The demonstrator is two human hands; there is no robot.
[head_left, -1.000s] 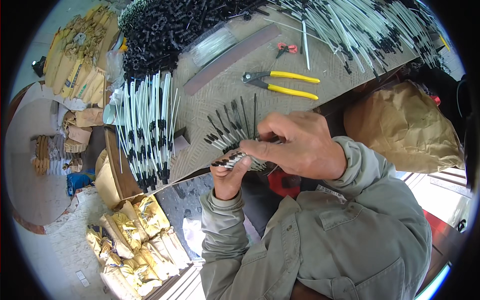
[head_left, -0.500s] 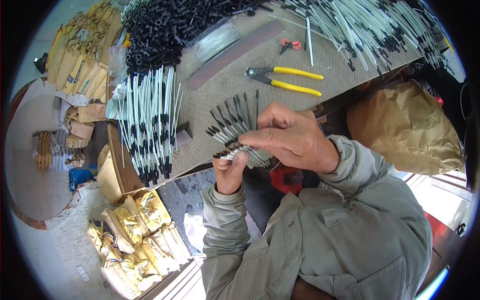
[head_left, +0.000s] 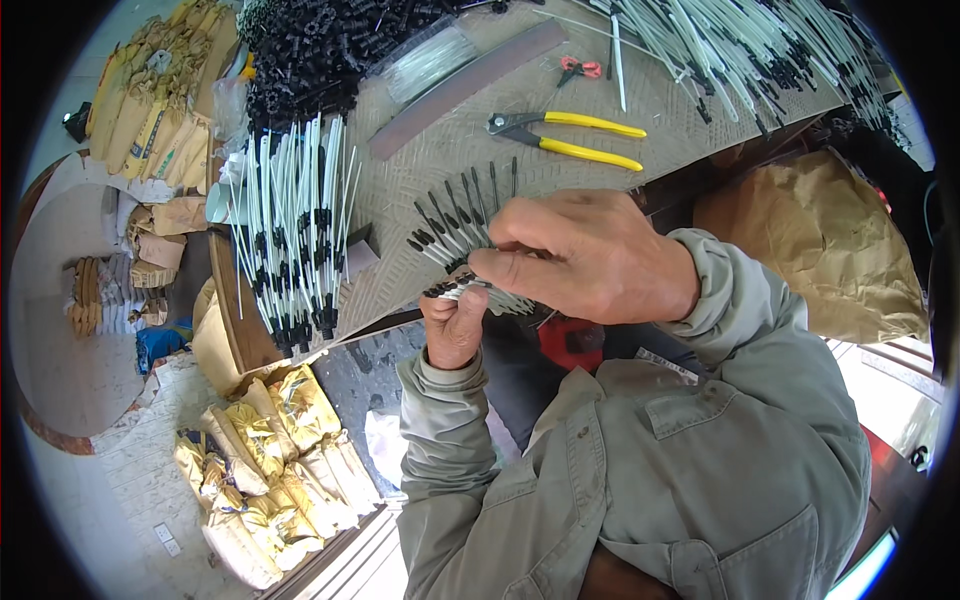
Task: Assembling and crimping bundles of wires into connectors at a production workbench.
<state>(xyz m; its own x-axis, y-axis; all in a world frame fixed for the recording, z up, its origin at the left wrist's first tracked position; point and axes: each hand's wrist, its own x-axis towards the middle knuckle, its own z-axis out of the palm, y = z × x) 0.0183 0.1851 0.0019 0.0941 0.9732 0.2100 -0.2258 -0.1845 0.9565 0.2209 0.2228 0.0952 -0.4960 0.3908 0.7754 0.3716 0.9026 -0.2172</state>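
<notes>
A fanned bundle of thin white rods with black tips spreads above the table's near edge. My left hand is closed round its lower part, the thumb pressed near a row of dark rod ends. Over the bundle's right side lies my right hand, thumb and forefinger pinched together at the rods. What sits between those fingertips is hidden by the hand. Farther off on the table lie pliers with yellow handles.
Upright-lying white rods with black fittings cover the table's left side. Black parts are heaped behind them, beside a curved brown strip. More rods lie far right. Small red-handled cutters and a brown paper sack are also there.
My right hand has shifted slightly left and turned, now covering more of the bundle. The left hand keeps its hold. The whole view has moved a little.
</notes>
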